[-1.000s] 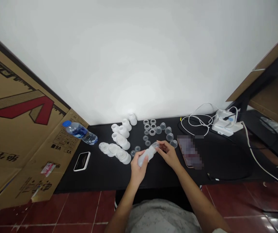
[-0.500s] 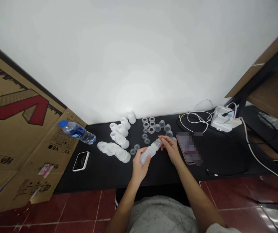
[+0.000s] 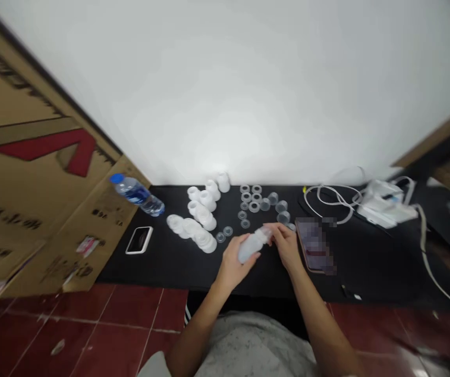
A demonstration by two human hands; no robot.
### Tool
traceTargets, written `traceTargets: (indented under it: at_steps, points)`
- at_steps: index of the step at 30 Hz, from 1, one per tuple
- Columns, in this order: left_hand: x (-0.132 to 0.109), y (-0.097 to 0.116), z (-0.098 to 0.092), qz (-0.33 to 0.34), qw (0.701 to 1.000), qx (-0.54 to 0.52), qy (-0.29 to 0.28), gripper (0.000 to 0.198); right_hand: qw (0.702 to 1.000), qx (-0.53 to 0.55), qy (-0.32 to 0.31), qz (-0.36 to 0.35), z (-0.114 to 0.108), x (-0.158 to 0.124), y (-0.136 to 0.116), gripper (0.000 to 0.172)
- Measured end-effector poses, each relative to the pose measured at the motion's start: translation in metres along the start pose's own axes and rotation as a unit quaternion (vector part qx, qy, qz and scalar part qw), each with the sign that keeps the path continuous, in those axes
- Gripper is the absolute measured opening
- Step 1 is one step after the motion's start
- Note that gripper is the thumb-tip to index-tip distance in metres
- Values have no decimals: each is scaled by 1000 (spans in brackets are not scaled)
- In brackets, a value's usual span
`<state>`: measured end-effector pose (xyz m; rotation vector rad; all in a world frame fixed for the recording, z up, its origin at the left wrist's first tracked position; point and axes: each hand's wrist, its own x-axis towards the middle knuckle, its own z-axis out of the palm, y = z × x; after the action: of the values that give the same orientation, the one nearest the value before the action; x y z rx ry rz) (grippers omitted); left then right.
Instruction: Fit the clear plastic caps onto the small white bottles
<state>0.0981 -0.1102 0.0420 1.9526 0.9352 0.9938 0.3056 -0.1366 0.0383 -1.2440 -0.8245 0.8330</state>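
Note:
My left hand (image 3: 233,260) is closed round the body of a small translucent white baby bottle (image 3: 250,246), which tilts up to the right. A clear domed cap (image 3: 265,234) covers its top end. My right hand (image 3: 283,242) has its fingertips pinched on that cap. Just left of the bottle lie two small clear discs (image 3: 224,234). Behind my hands are several clear rings (image 3: 254,206) and domed caps (image 3: 282,206). Several white bottles (image 3: 206,201) stand further left, and more capped ones (image 3: 193,230) are lined up in front of them.
A water bottle (image 3: 141,196) and a white-framed device (image 3: 139,240) are at the left by a cardboard box (image 3: 91,220). Right of my hand lies a phone (image 3: 312,243). White cables (image 3: 337,196) and a power strip (image 3: 385,204) occupy the black table's (image 3: 366,251) right side, against a wall.
The view has shifted, so the table things appear a little further right. My left hand still holds the bottle and my right fingers remain at its cap.

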Motion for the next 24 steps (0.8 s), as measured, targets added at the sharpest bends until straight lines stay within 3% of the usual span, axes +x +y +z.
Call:
traceTargets:
  at_steps: [2,4,10,13,15,18,21,24]
  points:
    - [-1,4,0,22,999,42,-25,58,1000,-7,8,-11,-4,0,1,39]
    - [-5,7,-2,28,997,67,-24,55,1000,29,9,-5,-7,2,2,48]
    - [-45,3,-22,-9,998,11,53,45,1000,19,11,-17,-3,5,2,50]
    - [-64,-8,-47,-1,988,57,147,41,1000,-19,8,-8,-1,3,4,52]
    - [-69,-18,-68,3,964,104,244,38,999,-35,12,-2,-1,3,5,52]
    - [-63,-34,-97,-75,928,156,330,32,998,-49,27,9,0,3,6,53]
    - [-52,-47,-114,-134,930,163,299,40,997,-66,36,12,1,4,7,52]
    - [-41,-53,-116,-142,939,155,271,47,996,-85,34,5,0,5,9,50]
